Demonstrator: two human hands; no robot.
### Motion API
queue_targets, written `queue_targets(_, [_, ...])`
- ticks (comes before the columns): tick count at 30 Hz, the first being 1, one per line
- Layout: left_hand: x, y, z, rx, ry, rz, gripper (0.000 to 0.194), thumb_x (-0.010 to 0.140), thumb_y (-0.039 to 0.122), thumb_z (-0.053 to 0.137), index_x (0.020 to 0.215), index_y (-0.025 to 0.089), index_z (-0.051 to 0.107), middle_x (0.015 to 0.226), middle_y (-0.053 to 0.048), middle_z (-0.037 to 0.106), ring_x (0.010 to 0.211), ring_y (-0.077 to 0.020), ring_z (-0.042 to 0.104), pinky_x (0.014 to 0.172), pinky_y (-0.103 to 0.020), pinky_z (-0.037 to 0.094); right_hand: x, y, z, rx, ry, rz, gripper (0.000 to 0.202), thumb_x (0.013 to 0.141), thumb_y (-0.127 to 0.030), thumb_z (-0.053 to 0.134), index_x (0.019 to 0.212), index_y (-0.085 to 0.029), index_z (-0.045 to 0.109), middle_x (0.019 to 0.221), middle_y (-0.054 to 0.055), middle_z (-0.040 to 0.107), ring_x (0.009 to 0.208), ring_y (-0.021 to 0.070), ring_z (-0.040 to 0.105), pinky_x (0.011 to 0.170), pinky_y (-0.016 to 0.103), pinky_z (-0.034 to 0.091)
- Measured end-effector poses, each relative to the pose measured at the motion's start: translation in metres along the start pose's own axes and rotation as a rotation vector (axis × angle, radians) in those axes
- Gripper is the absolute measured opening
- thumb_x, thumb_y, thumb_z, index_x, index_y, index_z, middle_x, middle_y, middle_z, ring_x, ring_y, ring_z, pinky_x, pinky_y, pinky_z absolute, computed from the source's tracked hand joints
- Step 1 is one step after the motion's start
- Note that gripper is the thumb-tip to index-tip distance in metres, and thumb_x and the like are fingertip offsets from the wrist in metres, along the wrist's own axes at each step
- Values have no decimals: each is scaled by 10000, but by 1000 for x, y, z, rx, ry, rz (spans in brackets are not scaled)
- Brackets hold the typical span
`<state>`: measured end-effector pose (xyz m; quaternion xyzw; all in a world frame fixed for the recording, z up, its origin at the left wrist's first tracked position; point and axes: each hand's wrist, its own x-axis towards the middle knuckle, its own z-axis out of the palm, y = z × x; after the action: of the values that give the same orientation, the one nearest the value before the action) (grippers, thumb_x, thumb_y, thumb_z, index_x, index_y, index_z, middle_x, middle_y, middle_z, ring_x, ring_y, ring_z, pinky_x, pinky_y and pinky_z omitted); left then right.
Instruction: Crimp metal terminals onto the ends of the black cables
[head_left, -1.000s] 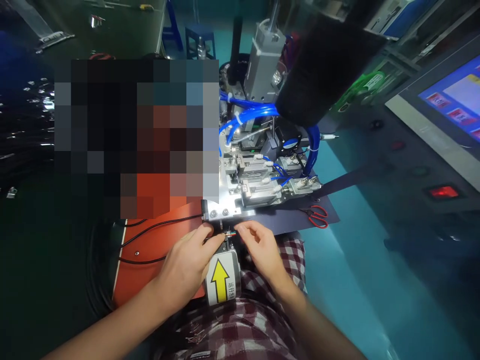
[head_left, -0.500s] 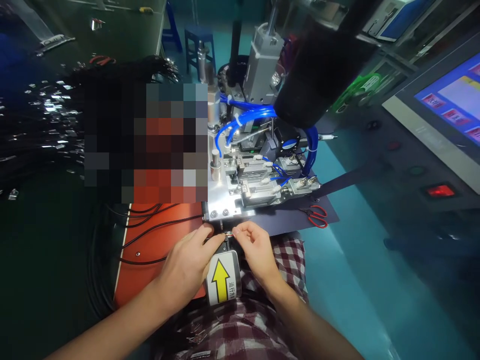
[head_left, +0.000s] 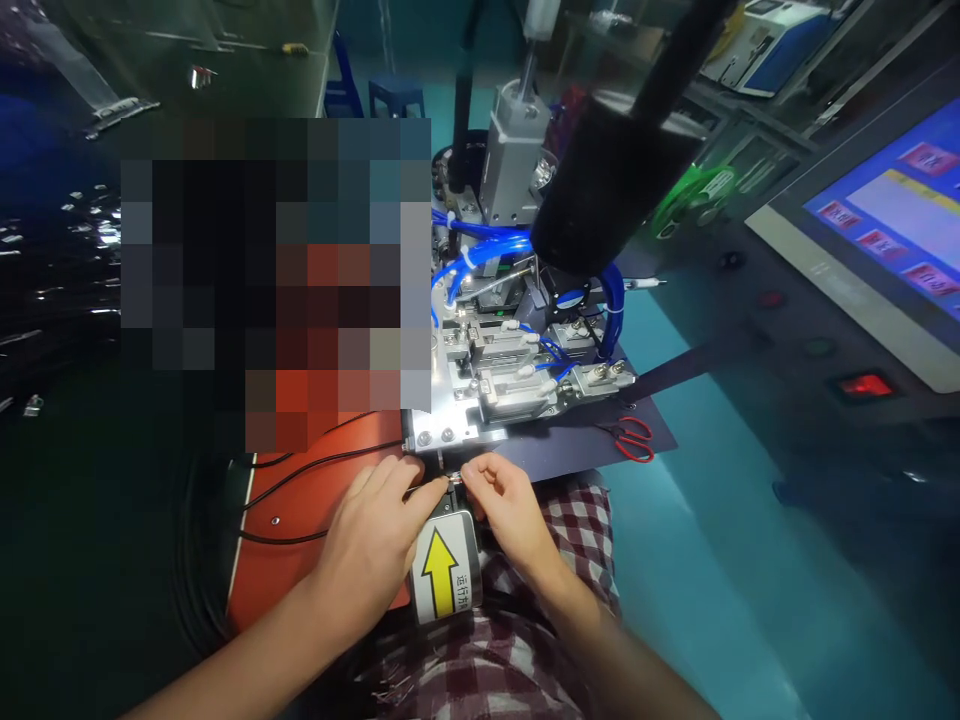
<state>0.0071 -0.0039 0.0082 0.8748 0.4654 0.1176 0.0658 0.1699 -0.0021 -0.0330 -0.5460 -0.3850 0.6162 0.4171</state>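
Both hands meet at the near edge of the metal machine plate [head_left: 439,425]. A small shiny metal piece [head_left: 454,478] lies between the fingertips, too small to make out its kind. My left hand [head_left: 379,510] is closed, thumb stretched toward that piece, its fingers bent over the black block below the plate. My right hand [head_left: 506,500] pinches the other end of the piece between thumb and forefinger. Just below them is a white label with a yellow arrow [head_left: 441,575]. Black cables [head_left: 322,462] cross the orange surface [head_left: 289,580] toward my left hand.
Pneumatic cylinders [head_left: 517,395] with blue hoses [head_left: 495,245] stand beyond the hands. A black cylinder [head_left: 592,190] hangs above them. Red-handled scissors [head_left: 636,438] lie on the dark board at right. Beside it stands a touch screen [head_left: 892,220]. Black wire bundles hang at left.
The view has shifted slightly, so the machine and black cylinder sit a little differently in it. Both hands keep nearly the same pose around the small metal piece.
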Motion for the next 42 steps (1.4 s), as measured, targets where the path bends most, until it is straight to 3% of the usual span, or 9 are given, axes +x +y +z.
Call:
queue_targets(4, [-4, 6, -1, 84, -87, 1, 351, 800, 57, 465, 1119, 134, 590, 849, -89, 537, 730, -229, 479, 604, -353, 443, 4, 0, 1, 62, -16, 32, 297, 761, -430, 627, 681, -170, 506, 532, -58, 448, 451, 89, 372, 449, 223, 271])
queue_targets(7, [-6, 7, 1, -2, -124, -9, 372, 793, 26, 456, 1144, 90, 564, 882, -95, 544, 749, -216, 498, 639, -339, 471, 5, 2, 0, 137, -56, 73, 297, 755, -419, 637, 668, -165, 510, 521, -63, 448, 444, 78, 353, 457, 219, 259])
queue_targets(14, [-6, 5, 3, -97, -137, -49, 335, 841, 106, 447, 1160, 133, 546, 931, -93, 538, 803, -222, 512, 673, -350, 491, 2, 3, 0, 93, -31, 23, 306, 782, -436, 606, 680, -161, 520, 558, -43, 484, 482, 97, 414, 493, 231, 321])
queue_targets(26, [-3, 4, 8, -42, -194, 8, 436, 799, 26, 375, 1191, 144, 526, 989, -102, 588, 802, -229, 541, 672, -365, 503, 2, 9, 3, 12, 18, -58, 264, 828, -400, 561, 708, -174, 498, 563, -54, 420, 498, 102, 363, 478, 232, 286])
queue_targets(33, [1, 5, 4, -115, -105, -37, 384, 826, 54, 349, 1137, 155, 550, 972, -98, 588, 818, -216, 562, 697, -356, 522, 6, 14, 4, 146, -52, 0, 309, 785, -449, 603, 710, -173, 486, 574, -53, 446, 492, 98, 379, 497, 232, 296])
queue_targets(37, [-19, -1, 4, -185, -31, -140, 339, 880, 132, 325, 1151, 149, 527, 1026, -104, 569, 912, -193, 578, 765, -307, 526, 6, 14, 3, 187, -66, 4, 343, 749, -485, 630, 698, -175, 491, 570, -54, 455, 483, 98, 385, 499, 233, 299])
queue_targets(42, [-67, -1, 12, -6, 94, -322, 427, 903, 252, 347, 1327, 248, 394, 1213, -99, 502, 1010, -205, 573, 762, -303, 537, 5, 13, 3, 175, -53, -6, 365, 732, -517, 634, 689, -179, 505, 582, -50, 467, 483, 100, 393, 508, 239, 317])
